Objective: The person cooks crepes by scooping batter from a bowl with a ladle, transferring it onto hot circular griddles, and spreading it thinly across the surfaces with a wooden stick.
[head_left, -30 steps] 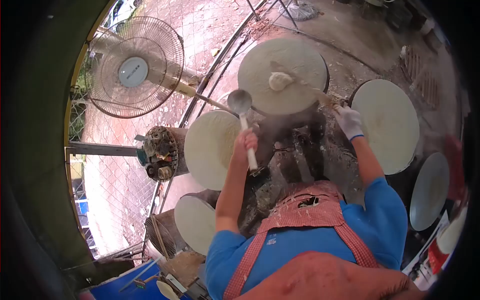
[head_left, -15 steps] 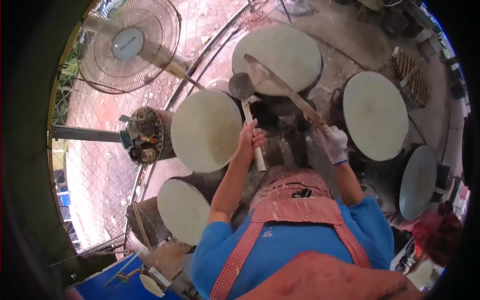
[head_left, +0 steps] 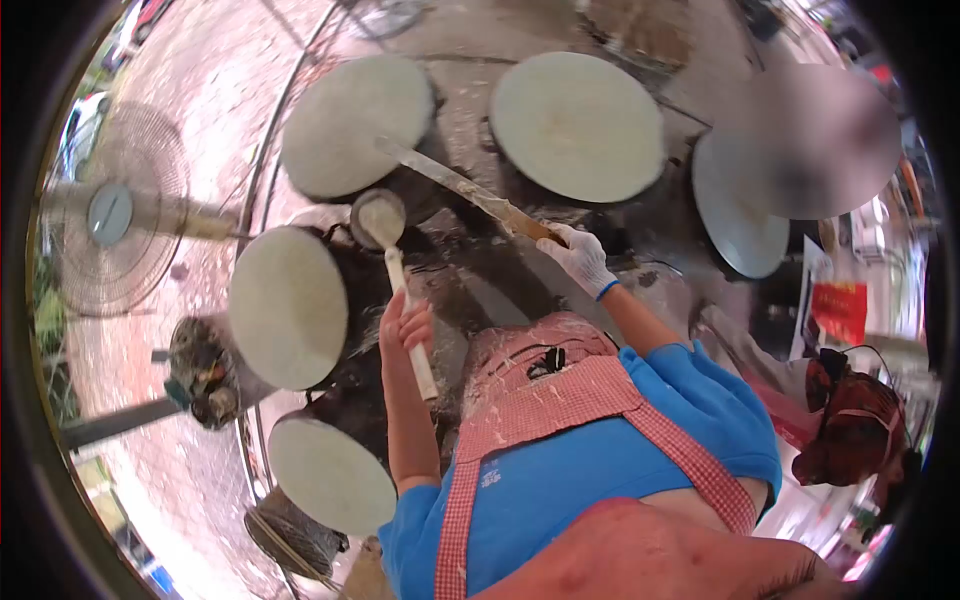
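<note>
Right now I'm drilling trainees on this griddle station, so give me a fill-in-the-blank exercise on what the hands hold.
1. The left hand holds a ladle by its ____ handle.
2. The right hand wears a white ____.
3. The right hand grips a long flat spreader whose far end lies on a round ____.

Missing words: white; glove; griddle

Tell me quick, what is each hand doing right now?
Left hand: bare, closed around the white handle of a round metal ladle.
Right hand: white-gloved, closed on a long flat wooden spreader.
</note>
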A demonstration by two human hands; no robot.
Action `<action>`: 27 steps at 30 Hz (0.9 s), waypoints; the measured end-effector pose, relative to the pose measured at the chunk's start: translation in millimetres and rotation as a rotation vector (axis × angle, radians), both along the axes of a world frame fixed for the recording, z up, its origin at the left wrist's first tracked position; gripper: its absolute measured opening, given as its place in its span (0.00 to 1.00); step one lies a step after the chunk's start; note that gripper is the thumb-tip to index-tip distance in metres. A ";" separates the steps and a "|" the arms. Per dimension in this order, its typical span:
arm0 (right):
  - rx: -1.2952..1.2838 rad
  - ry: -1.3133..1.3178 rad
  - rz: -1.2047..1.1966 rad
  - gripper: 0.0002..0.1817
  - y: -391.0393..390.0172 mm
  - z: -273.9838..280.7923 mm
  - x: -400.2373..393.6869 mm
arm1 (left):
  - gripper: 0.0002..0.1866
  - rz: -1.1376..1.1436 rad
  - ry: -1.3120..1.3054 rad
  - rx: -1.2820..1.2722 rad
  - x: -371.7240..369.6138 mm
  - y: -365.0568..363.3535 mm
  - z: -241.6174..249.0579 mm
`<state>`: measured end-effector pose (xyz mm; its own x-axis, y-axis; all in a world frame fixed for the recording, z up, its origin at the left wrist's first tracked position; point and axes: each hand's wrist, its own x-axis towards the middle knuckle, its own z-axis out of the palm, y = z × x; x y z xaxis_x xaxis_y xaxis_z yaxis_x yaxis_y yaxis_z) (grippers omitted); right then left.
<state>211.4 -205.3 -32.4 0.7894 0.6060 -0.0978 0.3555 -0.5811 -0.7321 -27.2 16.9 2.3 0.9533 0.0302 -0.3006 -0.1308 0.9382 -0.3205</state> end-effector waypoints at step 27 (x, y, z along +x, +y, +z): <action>-0.431 -0.297 -0.102 0.19 -342.2 0.2 38.1 | 0.16 0.004 0.171 -0.137 26.9 -170.8 -4.5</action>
